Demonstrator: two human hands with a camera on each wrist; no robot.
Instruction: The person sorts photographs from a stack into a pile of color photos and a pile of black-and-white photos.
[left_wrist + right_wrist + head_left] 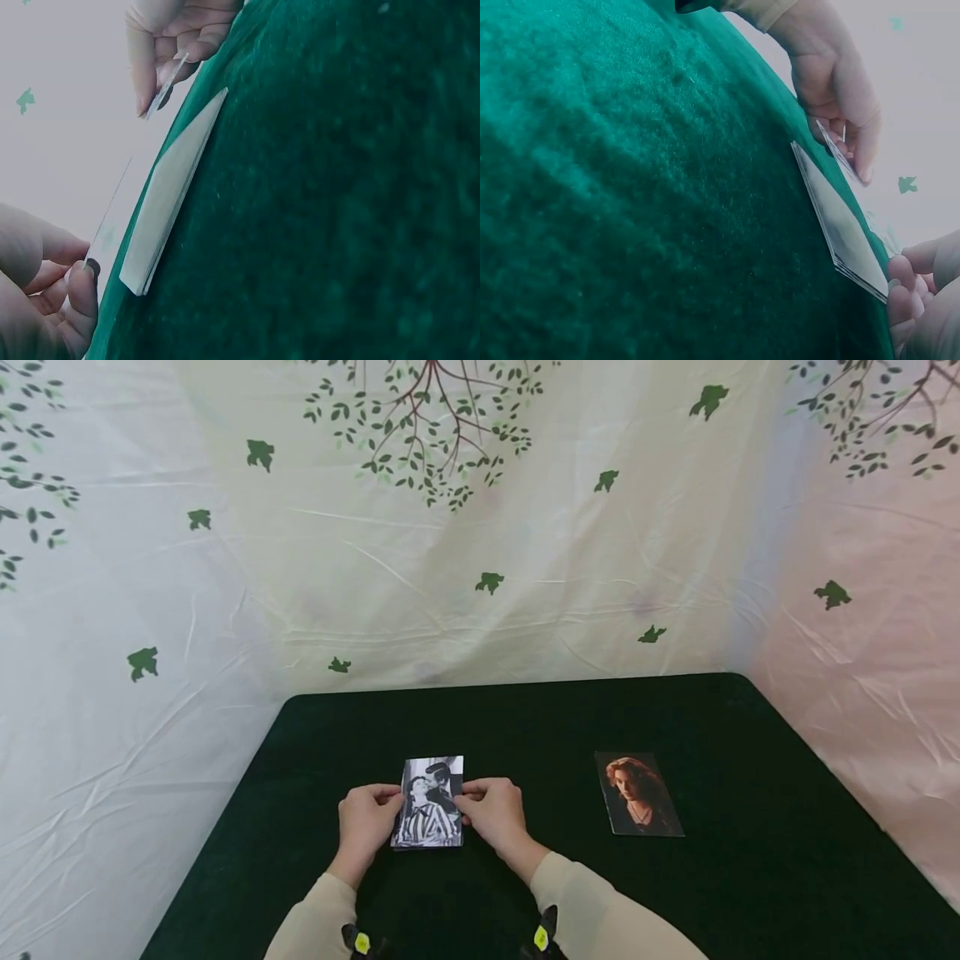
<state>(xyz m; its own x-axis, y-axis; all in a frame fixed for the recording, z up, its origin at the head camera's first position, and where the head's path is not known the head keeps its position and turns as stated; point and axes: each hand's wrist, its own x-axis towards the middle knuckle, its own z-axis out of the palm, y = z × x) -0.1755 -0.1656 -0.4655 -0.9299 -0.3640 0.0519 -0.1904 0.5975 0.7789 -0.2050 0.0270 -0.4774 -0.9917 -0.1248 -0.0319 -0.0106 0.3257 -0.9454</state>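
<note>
A black-and-white photo card [430,806] showing two people is pinched at its side edges by both hands. My left hand [362,824] grips its left edge between thumb and fingers. Opposite it, my right hand [497,812] pinches the right edge. In the wrist views this card appears almost edge-on, raised over a small stack of cards [844,221] lying on the dark green cloth. Pale card surface and layered edges show on the stack [171,191] in the left wrist view. From the head, the held card hides most of it.
To the right lies another photo card [640,797] with a portrait of a red-haired person on a dark ground. A dark green velvety cloth [540,893] covers the table. Behind it hangs a pale curtain [555,552] printed with leaves and branches.
</note>
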